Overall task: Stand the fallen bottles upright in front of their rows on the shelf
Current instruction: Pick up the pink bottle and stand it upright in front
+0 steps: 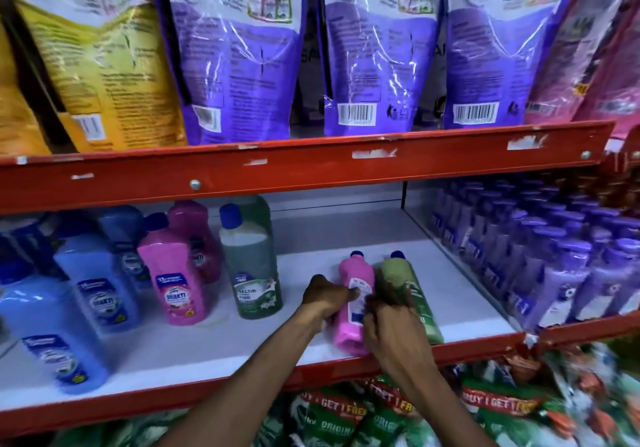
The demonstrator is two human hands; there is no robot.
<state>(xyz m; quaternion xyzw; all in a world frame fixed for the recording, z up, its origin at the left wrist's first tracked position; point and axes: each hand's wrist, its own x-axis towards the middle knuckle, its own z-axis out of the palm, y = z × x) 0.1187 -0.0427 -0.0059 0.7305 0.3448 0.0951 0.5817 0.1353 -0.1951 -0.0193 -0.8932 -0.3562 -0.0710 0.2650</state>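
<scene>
Two bottles lie on their sides on the white shelf (214, 342), caps pointing to the back: a pink bottle (356, 273) and a green bottle (398, 273) right of it. My left hand (327, 299) is wrapped around the pink bottle's left side. My right hand (394, 334) covers the gap between the two bottles, its fingers on the green bottle's lower part; the grip itself is blurred. Upright rows stand to the left: a pink row (173, 280) and a green row (252, 266).
Blue bottles (93, 284) stand at the far left. Purple bottles (540, 259) fill the neighbouring bay on the right. A red shelf lip (242, 387) runs along the front. Large refill pouches (242, 48) hang over the red shelf above. Packets lie below.
</scene>
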